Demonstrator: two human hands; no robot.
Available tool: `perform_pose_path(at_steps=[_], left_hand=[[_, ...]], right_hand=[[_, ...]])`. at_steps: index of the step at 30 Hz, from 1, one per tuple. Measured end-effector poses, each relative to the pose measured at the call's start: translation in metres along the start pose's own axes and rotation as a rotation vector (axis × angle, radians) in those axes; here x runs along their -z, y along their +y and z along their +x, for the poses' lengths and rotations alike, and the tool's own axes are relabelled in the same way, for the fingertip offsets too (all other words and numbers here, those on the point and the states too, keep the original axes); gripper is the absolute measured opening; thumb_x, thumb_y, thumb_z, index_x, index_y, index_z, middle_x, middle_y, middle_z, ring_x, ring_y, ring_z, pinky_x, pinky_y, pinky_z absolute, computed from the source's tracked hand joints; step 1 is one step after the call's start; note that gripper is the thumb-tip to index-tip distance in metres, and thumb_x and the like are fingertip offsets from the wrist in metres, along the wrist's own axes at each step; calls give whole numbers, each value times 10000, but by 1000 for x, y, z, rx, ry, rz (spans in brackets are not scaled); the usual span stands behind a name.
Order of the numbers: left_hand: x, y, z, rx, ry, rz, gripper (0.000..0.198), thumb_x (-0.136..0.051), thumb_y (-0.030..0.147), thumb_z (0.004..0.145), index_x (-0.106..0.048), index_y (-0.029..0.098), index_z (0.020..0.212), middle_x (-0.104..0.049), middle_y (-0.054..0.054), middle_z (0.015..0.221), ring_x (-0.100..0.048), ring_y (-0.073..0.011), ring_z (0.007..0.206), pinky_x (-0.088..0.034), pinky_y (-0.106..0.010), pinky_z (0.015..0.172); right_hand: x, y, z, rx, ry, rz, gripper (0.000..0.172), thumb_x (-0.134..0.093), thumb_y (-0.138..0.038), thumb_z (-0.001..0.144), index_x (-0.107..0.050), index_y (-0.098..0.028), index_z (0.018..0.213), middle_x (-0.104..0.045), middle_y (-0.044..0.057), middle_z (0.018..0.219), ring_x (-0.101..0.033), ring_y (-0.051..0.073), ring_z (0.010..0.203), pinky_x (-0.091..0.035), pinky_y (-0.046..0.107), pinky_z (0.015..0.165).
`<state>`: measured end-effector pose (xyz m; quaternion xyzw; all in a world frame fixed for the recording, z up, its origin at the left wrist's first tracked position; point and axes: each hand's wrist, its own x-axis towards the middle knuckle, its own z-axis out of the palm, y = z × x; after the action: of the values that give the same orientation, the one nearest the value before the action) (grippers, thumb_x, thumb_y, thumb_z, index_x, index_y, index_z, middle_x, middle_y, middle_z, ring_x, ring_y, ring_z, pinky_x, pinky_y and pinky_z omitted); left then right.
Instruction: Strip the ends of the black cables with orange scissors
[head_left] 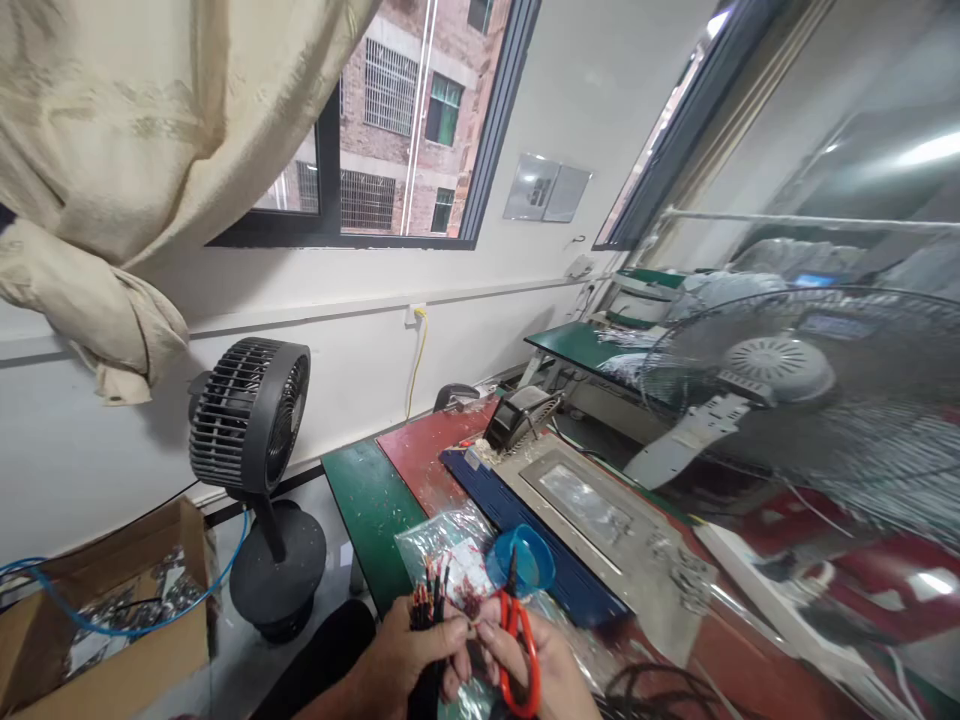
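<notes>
My left hand [424,645] is closed round a bundle of black cables [430,600], whose stripped ends with red and copper tips point upward. In my right hand [544,650] is a pair of scissors [516,655] with red-orange handles, its dark blades pointing up. The fingertips of both hands meet beside the bundle; what lies between them is too small to make out. Just beyond the hands stands a blue plastic bowl [534,557]. A clear plastic bag [450,535] with small red bits lies left of the bowl.
A tape dispenser [517,415] and a dark blue board [495,500] are on the red and green table [367,500]. A black floor fan [255,420] and a cardboard box [187,600] stand to the left. A large caged fan [780,370] rises at the right.
</notes>
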<state>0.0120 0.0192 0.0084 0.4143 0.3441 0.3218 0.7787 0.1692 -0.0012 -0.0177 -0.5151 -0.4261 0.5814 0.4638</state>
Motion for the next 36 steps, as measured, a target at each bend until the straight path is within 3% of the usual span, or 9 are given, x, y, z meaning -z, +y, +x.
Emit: perform_pose_path(at_steps=[7,20,25,28,31,36], left_hand=[[1,1,-3,-19,-6,-43,386,-660,491,622,-593,112,650,-522,8,468,-360,-50,346,-245,-209,383],[2,-3,-3,-41,-20,65,359,-632,471,640,-598,115,609,-535,-10,462,-408,-77,361,-300,-219,402],[-2,-2,-5,-81,115,100,349,-628,457,645,-610,109,668,-527,4,466,-380,-65,374,-286,-215,418],[-4,-3,-6,-66,184,102,342,-622,455,649,-611,115,684,-511,20,462,-356,-58,370,-270,-212,411],[-4,-5,-5,-95,168,77,330,-614,443,664,-612,112,674,-506,20,460,-354,-58,369,-261,-215,412],[1,-10,-4,-136,183,45,364,-605,468,681,-609,106,719,-500,21,468,-355,-58,364,-271,-218,413]], right_hand=[[0,-3,-2,-39,-33,48,442,-699,-569,578,-590,-157,695,-525,-24,495,-449,84,406,-328,206,423],[4,-3,-5,-21,-152,-61,422,-627,-571,660,-511,-166,643,-487,-32,464,-406,82,425,-272,206,448],[-4,-8,-13,114,-62,-173,342,-556,-498,762,-504,-173,671,-433,-47,525,-364,86,486,-271,211,476],[-4,-6,-12,122,-53,-169,333,-554,-486,766,-513,-171,667,-444,-41,530,-375,89,490,-288,211,477],[1,0,-7,76,-38,-85,347,-570,-510,741,-530,-170,687,-465,-37,489,-395,93,446,-295,211,445],[4,1,-5,163,154,-94,327,-727,-392,612,-628,-176,837,-564,-12,602,-514,135,528,-404,234,511]])
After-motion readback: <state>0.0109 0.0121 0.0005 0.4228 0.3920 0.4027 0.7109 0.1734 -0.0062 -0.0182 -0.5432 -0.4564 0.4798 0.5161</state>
